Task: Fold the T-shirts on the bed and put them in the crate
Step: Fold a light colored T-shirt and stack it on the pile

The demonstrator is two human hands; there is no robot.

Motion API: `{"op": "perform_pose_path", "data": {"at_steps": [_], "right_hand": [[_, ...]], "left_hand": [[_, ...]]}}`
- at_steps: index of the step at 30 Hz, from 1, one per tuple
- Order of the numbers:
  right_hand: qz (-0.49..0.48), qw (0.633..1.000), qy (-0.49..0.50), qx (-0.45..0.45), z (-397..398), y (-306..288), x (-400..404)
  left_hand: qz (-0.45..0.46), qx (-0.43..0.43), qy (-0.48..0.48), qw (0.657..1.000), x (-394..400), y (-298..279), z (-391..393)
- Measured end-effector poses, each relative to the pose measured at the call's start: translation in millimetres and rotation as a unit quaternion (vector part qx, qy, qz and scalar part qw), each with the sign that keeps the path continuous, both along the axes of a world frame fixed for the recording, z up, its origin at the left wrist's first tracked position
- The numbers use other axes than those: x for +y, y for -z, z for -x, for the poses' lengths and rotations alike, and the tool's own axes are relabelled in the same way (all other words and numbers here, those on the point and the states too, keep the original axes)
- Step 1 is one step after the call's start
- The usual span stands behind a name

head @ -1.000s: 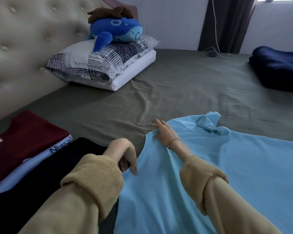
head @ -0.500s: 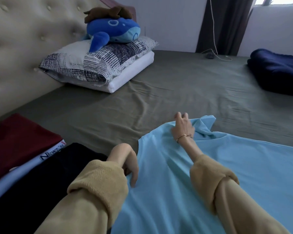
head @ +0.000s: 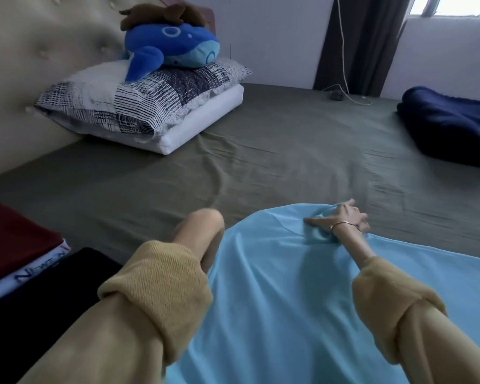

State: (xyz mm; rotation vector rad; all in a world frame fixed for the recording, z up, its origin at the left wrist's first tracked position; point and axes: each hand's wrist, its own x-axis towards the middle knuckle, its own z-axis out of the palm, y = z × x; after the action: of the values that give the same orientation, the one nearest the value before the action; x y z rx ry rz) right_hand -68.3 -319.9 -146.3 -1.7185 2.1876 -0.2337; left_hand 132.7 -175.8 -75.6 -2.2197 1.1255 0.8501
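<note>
Left hand (head: 203, 239) fingers hidden behind its knuckles; dark T-shirt (head: 39, 295) cropped at frame edge.

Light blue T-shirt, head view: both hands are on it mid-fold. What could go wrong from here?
1. The right hand bunches the sleeve of the light blue T-shirt; creases may get folded in.
2. The left hand holds the shirt's edge close to the black T-shirt in the pile; dragging could disturb that pile.
3. No crate is in view, so where the folded shirt will go cannot be told.

A home bedroom: bed (head: 261, 151), pillows (head: 139, 106), plush whale (head: 172, 48).
</note>
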Motion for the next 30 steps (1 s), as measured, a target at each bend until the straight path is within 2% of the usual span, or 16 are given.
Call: {"op": "perform_pose_path", "data": {"at_steps": [3,5,7,12,15,16,19,20,21,24,27,30], "right_hand": [[-0.006,0.999,-0.046,0.006,15,-5,-8],[-0.016,0.998,-0.066,-0.005,26,-9,-12],[-0.046,0.996,-0.071,-0.018,40,-9,-19],[-0.141,0.979,-0.086,-0.116,40,-16,-30],[-0.155,0.956,-0.095,-0.230,32,-18,-36],[-0.148,0.946,-0.092,-0.274,29,-18,-38],[-0.099,0.926,-0.079,-0.357,17,-12,-42],[-0.064,0.918,-0.065,-0.385,11,-9,-43],[-0.017,0.910,-0.047,-0.411,6,-5,-46],[0.058,0.889,0.009,-0.454,4,8,-55],[0.003,0.929,0.012,-0.371,7,9,-67],[-0.055,0.953,-0.014,-0.299,2,3,-75]], "left_hand": [[0.154,0.024,0.051,0.986,-29,6,8],[0.245,0.071,0.011,0.967,-42,23,16],[0.295,0.136,-0.019,0.945,-58,45,22],[0.295,0.301,-0.114,0.900,-94,57,28],[0.270,0.372,-0.157,0.874,-106,59,24],[0.274,0.414,-0.170,0.851,-105,62,20],[0.312,0.571,-0.231,0.724,-99,79,8],[0.331,0.583,-0.244,0.701,-98,83,7],[0.350,0.577,-0.254,0.693,-100,85,6],[0.353,0.553,-0.263,0.707,-103,87,9],[0.269,0.577,-0.248,0.730,-101,86,6],[0.315,0.480,-0.237,0.784,-108,91,7]]}}
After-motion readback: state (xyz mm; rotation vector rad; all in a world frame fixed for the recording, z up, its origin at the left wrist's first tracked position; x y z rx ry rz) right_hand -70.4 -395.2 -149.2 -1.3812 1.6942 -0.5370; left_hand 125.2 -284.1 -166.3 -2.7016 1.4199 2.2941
